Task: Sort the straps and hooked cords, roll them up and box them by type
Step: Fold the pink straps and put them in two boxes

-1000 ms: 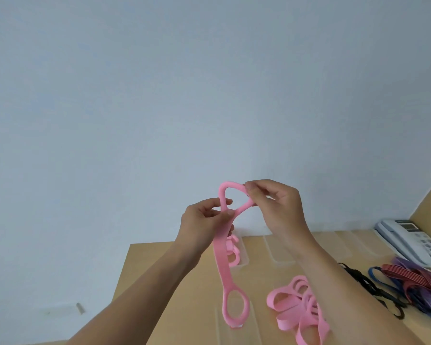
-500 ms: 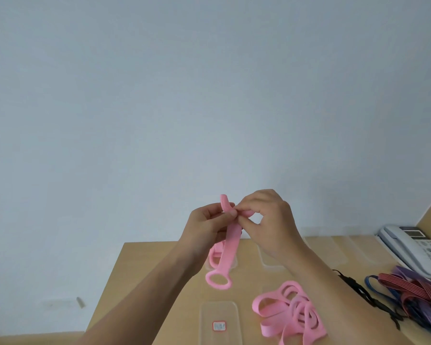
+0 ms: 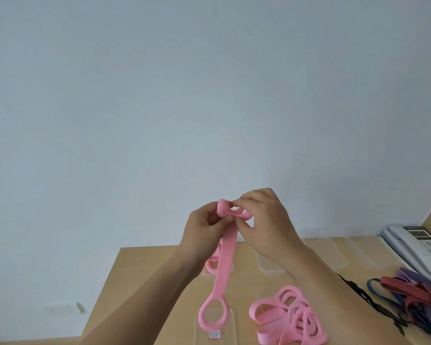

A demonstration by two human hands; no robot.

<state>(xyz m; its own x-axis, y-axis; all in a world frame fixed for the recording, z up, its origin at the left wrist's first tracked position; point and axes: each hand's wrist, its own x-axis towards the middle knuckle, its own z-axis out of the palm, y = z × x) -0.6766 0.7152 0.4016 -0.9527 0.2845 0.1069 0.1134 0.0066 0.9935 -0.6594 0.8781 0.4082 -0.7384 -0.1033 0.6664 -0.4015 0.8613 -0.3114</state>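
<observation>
Pink strap (image 3: pixel 226 255) is up in the air above the worktop (image 3: pixel 144 277), held at its top end between both hands. Left hand (image 3: pixel 204 225) has its fingers curled in, pinching the band just under the fold. Right hand (image 3: pixel 264 220) has its fingers bent over the top loop, pinching it and tucking it down, so the first turn of a roll sits right between the two sets of fingertips. Neither hand is loose.

Here's what the next move hangs on: the strap's long axis runs down and slightly leftward from the fingers, and the free ring end dangles low, over a clear lid (image 3: pixel 215 327) near the front of the worktop. All the slack lies below the hands. My read is the roll has only begun, and winding on means feeding that hanging length upward into the fingers. Both hands are equally close to the fold; the left looks placed to steady, the right to turn.

Behind the strap, a clear box (image 3: pixel 218 268) holds another pink piece, partly hidden. Loose pink straps (image 3: pixel 289 317) lie heaped to the right, still unrolled. Farther right sit striped hooked cords (image 3: pixel 413 295) and a black strap (image 3: pixel 368 300), with a telephone (image 3: pixel 413 247) beyond.
</observation>
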